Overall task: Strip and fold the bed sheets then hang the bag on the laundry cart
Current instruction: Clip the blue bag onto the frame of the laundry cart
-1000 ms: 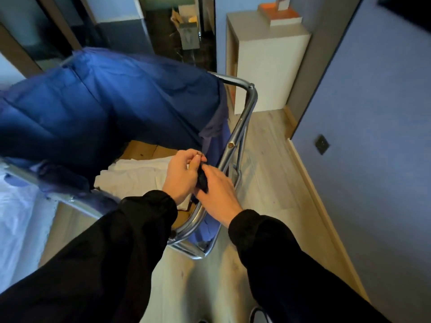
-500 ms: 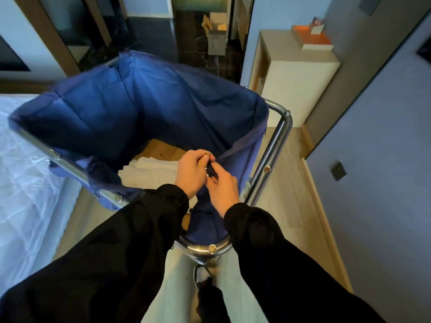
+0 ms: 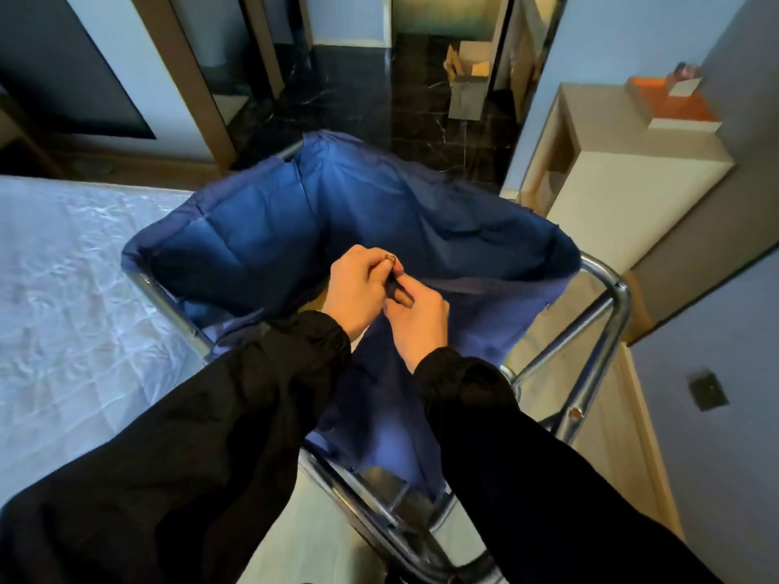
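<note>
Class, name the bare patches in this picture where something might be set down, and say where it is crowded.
Free: the mattress left of the cart; the floor strip between cart and right wall. Crowded: the bag's near edge, where both the left hand and right hand pinch a strap.

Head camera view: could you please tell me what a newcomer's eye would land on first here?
First, the big blue laundry bag in the middle, draped over the metal cart frame. Just above its near edge, the left hand and right hand meet, pinching a small dark tab of the bag with a ring on it. The stripped white mattress fills the left side.
</note>
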A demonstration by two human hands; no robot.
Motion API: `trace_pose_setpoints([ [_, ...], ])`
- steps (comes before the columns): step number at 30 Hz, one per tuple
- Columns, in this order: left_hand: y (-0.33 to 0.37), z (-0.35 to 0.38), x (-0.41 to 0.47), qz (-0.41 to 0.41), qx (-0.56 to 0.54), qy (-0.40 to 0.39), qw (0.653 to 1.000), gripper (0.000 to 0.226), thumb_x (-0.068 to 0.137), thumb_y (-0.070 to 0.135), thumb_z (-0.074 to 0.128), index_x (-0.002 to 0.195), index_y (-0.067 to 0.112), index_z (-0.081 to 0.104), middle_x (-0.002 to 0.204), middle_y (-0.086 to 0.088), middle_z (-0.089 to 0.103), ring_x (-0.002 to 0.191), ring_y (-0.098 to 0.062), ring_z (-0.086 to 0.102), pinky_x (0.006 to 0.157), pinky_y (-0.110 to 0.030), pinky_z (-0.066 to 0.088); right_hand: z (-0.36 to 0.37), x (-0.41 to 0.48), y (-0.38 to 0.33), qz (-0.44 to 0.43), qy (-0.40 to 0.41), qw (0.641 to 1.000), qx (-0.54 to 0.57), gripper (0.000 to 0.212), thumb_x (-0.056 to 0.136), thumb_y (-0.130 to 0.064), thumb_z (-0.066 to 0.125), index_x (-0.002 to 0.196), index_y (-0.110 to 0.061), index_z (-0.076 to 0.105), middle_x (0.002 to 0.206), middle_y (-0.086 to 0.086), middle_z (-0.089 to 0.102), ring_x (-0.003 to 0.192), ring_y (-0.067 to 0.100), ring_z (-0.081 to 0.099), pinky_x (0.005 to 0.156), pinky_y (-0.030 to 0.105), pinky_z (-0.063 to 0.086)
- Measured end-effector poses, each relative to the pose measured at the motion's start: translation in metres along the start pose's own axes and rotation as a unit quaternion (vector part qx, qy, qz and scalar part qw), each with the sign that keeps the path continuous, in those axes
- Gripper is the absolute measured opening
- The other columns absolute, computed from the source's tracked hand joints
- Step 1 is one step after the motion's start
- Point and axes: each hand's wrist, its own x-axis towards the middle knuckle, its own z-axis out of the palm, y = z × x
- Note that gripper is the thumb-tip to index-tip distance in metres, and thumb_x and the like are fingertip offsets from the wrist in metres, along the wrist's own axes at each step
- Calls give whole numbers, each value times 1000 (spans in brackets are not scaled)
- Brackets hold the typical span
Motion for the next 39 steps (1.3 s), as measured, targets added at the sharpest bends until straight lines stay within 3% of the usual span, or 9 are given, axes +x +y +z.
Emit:
trace_pose_setpoints([
  [2,-1,-19,8,11,13,19,1000,23,95,1,46,85,5,67,87,-3,56,69,6,57,67,-6,42,20,11,-5,-5,-4,1000,4,44,82,18,52,122,0,62,76,-8,60,60,-16,54,66,2,42],
  [5,-26,-37,19,5,4,22,1000,23,95,-1,45,85,1,66,81,3,52,65,15,55,64,-6,41,52,24,0,3,-5,1000,-18,35,83,14,52,114,3,66,67,-17,51,55,-13,51,61,3,39],
  [9,-77,-48,26,-2,21,-6,1000,22,94,1,50,86,8,69,89,-1,55,77,-2,54,72,-9,39,96,26,14,0,6,994,-105,27,86,3,54,107,-5,69,83,-1,69,69,-5,56,67,8,41],
  [13,-111,-57,37,1,-15,-110,994,19,93,5,52,95,10,70,97,-6,65,92,-19,60,87,-33,47,122,30,35,-1,72,972,-224,21,82,-5,59,103,-6,65,86,8,66,78,19,58,75,29,45],
  [18,-144,-85,52,-13,-37,-211,977,28,95,12,53,121,16,63,111,-3,67,97,-12,61,86,-17,46,133,42,50,128,126,945,-273,30,83,-9,62,113,-11,61,103,14,68,99,31,60,86,34,45],
  [20,-160,-100,60,-21,-8,-222,975,29,95,12,52,121,17,63,110,-5,67,97,-17,62,85,-21,47,133,43,56,156,144,935,-283,28,84,-9,60,112,-12,60,104,16,67,101,34,60,84,34,44],
  [26,-210,-103,76,-75,141,-341,927,29,90,13,52,116,16,64,106,-4,64,95,-20,60,78,-19,43,126,50,75,202,152,931,-264,26,86,-10,62,111,-12,57,85,6,59,93,32,58,80,33,42],
  [32,-235,-70,73,-47,214,-464,858,52,81,29,71,129,20,54,125,-3,57,114,-22,54,94,-27,43,117,72,92,200,165,943,-207,22,88,-5,54,109,-12,57,85,8,59,82,28,56,75,29,43],
  [39,-256,-11,86,4,299,-457,838,51,82,43,60,128,24,49,128,-6,56,119,-29,52,101,-43,42,97,96,125,255,193,931,-175,21,87,-3,47,98,-15,58,89,1,55,83,18,48,68,20,31],
])
